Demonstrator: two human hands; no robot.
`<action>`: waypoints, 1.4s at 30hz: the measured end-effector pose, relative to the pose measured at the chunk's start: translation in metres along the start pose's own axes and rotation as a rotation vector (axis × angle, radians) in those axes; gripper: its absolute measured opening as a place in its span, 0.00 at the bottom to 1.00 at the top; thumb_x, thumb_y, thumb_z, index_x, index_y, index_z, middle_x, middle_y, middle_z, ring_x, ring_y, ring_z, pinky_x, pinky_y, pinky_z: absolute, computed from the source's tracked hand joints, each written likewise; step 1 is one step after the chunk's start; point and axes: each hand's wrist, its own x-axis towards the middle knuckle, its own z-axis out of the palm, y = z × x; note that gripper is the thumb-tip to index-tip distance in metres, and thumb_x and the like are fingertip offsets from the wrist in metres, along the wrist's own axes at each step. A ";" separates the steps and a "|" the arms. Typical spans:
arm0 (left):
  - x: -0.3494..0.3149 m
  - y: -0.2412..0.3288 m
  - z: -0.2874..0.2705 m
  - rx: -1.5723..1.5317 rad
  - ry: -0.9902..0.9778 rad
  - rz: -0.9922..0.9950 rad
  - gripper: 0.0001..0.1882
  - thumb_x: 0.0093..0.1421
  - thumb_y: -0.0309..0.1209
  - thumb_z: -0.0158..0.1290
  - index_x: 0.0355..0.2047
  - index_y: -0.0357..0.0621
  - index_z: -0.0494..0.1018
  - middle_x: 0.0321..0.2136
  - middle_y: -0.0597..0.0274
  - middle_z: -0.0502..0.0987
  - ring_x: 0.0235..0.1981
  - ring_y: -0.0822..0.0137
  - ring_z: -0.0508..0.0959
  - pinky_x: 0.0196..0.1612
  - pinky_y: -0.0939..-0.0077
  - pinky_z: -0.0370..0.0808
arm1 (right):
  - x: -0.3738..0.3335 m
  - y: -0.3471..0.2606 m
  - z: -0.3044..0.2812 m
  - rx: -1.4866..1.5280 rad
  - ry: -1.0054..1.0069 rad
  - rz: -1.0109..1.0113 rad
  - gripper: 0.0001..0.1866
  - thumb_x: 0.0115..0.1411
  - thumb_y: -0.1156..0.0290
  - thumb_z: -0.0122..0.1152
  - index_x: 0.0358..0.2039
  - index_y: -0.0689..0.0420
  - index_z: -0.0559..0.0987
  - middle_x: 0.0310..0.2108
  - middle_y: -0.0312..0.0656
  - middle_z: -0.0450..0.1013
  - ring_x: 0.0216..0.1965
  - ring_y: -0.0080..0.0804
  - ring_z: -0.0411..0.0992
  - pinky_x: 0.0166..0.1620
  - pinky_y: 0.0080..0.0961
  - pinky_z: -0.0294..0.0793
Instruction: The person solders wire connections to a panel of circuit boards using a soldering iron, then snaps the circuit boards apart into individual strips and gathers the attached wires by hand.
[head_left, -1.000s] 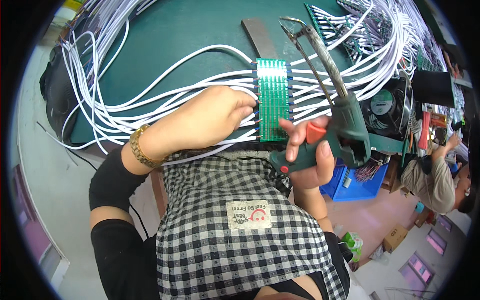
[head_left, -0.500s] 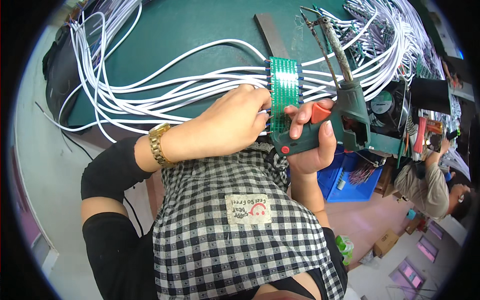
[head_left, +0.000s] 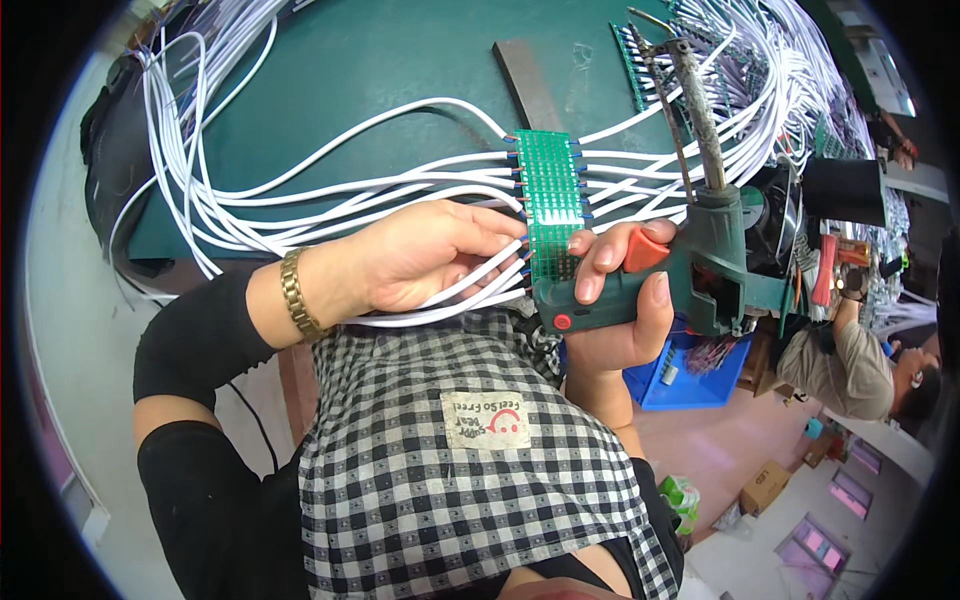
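Note:
A green circuit board (head_left: 550, 185) lies across the near edge of the table, with white cables (head_left: 400, 180) joined along its left and right sides. My left hand (head_left: 425, 255) is at the board's lower left, its fingers curled round white cables close to their ends; several cables pass over the fingers. Closed on the dark green handle of a soldering gun (head_left: 712, 235), my right hand (head_left: 618, 300) has fingers by the orange trigger (head_left: 645, 250). The gun's metal barrel and thin tip point away from me, right of the board. Its handle overlaps the board's lower right corner.
A dark flat bar (head_left: 520, 85) lies behind the board on the green table (head_left: 350, 60). Bundled white cables with more boards (head_left: 770, 90) pile up at the far right. A black fan (head_left: 775, 215) stands beyond the gun, a blue bin (head_left: 700, 375) below. Another person (head_left: 850, 370) sits at right.
My left hand has turned from knuckles-up to showing the palm side, and cables now lie over its fingers. Board and soldering gun appear slightly lower and the board further left in view.

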 end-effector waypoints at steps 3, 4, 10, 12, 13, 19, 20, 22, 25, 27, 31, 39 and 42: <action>-0.004 -0.006 0.000 0.015 0.034 0.058 0.13 0.65 0.25 0.47 0.47 0.31 0.70 0.35 0.58 0.77 0.34 0.72 0.78 0.37 0.81 0.78 | 0.001 -0.001 0.002 -0.015 0.009 0.021 0.19 0.62 0.62 0.45 0.51 0.57 0.65 0.30 0.44 0.69 0.23 0.25 0.68 0.46 0.35 0.68; -0.005 -0.007 -0.001 0.038 0.062 0.094 0.13 0.65 0.26 0.47 0.47 0.31 0.70 0.37 0.57 0.77 0.37 0.72 0.78 0.42 0.79 0.77 | 0.001 -0.001 0.003 -0.013 0.032 0.033 0.19 0.61 0.63 0.47 0.51 0.58 0.64 0.30 0.45 0.69 0.23 0.26 0.69 0.45 0.34 0.69; 0.003 -0.009 -0.001 0.058 -0.034 0.098 0.15 0.65 0.26 0.48 0.49 0.30 0.68 0.40 0.57 0.76 0.41 0.71 0.77 0.49 0.77 0.74 | 0.002 -0.003 0.005 -0.012 0.038 0.044 0.19 0.61 0.64 0.47 0.50 0.58 0.64 0.29 0.45 0.69 0.23 0.26 0.69 0.43 0.33 0.70; 0.006 -0.011 -0.002 0.030 -0.039 0.105 0.16 0.64 0.25 0.48 0.51 0.30 0.68 0.41 0.57 0.76 0.42 0.70 0.77 0.51 0.78 0.73 | 0.001 -0.004 0.004 -0.015 0.020 0.040 0.19 0.62 0.63 0.45 0.51 0.57 0.65 0.30 0.44 0.69 0.23 0.25 0.68 0.43 0.33 0.68; 0.006 -0.011 -0.001 0.030 -0.041 0.107 0.16 0.64 0.25 0.48 0.51 0.30 0.68 0.41 0.57 0.76 0.42 0.70 0.77 0.51 0.78 0.73 | 0.000 -0.003 0.003 -0.014 0.008 0.038 0.18 0.64 0.62 0.43 0.51 0.57 0.66 0.31 0.43 0.68 0.24 0.24 0.67 0.44 0.33 0.67; 0.005 -0.020 0.001 0.022 0.032 0.139 0.14 0.65 0.26 0.47 0.48 0.31 0.69 0.37 0.60 0.77 0.39 0.73 0.77 0.45 0.79 0.75 | 0.000 -0.003 0.004 -0.017 0.067 0.032 0.19 0.61 0.64 0.47 0.50 0.59 0.64 0.30 0.46 0.69 0.23 0.26 0.69 0.42 0.32 0.71; 0.004 -0.022 0.003 0.019 0.031 0.139 0.14 0.65 0.26 0.47 0.48 0.31 0.69 0.37 0.60 0.77 0.39 0.73 0.77 0.45 0.79 0.75 | 0.000 -0.002 0.004 -0.018 0.067 0.034 0.19 0.61 0.64 0.47 0.50 0.59 0.64 0.30 0.46 0.69 0.23 0.26 0.69 0.42 0.32 0.71; 0.002 -0.023 0.007 0.087 0.119 0.158 0.11 0.65 0.26 0.47 0.46 0.32 0.70 0.35 0.62 0.76 0.35 0.76 0.76 0.42 0.81 0.75 | 0.001 -0.001 0.004 -0.023 0.075 0.050 0.19 0.61 0.64 0.47 0.50 0.59 0.64 0.30 0.46 0.69 0.23 0.26 0.69 0.42 0.32 0.71; -0.005 -0.022 0.026 0.364 0.318 0.252 0.11 0.64 0.25 0.48 0.45 0.32 0.69 0.33 0.64 0.75 0.33 0.77 0.74 0.40 0.82 0.74 | 0.001 0.003 0.005 -0.039 0.026 0.054 0.18 0.64 0.63 0.43 0.51 0.57 0.66 0.31 0.43 0.68 0.24 0.24 0.67 0.43 0.32 0.67; -0.003 -0.029 0.022 0.373 0.345 0.295 0.11 0.63 0.24 0.50 0.44 0.33 0.69 0.33 0.65 0.75 0.33 0.77 0.73 0.39 0.80 0.73 | 0.002 0.007 0.004 -0.050 0.024 0.057 0.17 0.64 0.64 0.43 0.51 0.57 0.66 0.31 0.43 0.68 0.24 0.24 0.68 0.43 0.32 0.67; -0.004 -0.038 0.017 0.827 0.452 0.550 0.13 0.58 0.21 0.54 0.44 0.32 0.68 0.31 0.63 0.74 0.31 0.75 0.74 0.36 0.80 0.74 | 0.003 0.018 0.001 -0.068 0.018 0.039 0.17 0.64 0.65 0.43 0.51 0.58 0.66 0.32 0.44 0.68 0.25 0.25 0.68 0.43 0.33 0.69; -0.008 -0.044 0.019 1.333 0.646 0.924 0.11 0.52 0.20 0.54 0.37 0.38 0.73 0.30 0.54 0.76 0.31 0.54 0.78 0.34 0.63 0.74 | 0.006 0.029 -0.005 -0.048 0.012 0.027 0.17 0.64 0.66 0.43 0.50 0.59 0.66 0.33 0.46 0.68 0.26 0.26 0.68 0.42 0.33 0.71; -0.005 -0.045 0.009 1.580 0.645 1.165 0.12 0.47 0.21 0.55 0.35 0.40 0.75 0.31 0.60 0.76 0.32 0.58 0.76 0.34 0.66 0.73 | 0.008 0.030 -0.006 -0.052 -0.001 0.021 0.17 0.64 0.66 0.44 0.51 0.59 0.66 0.33 0.46 0.69 0.25 0.26 0.68 0.42 0.33 0.71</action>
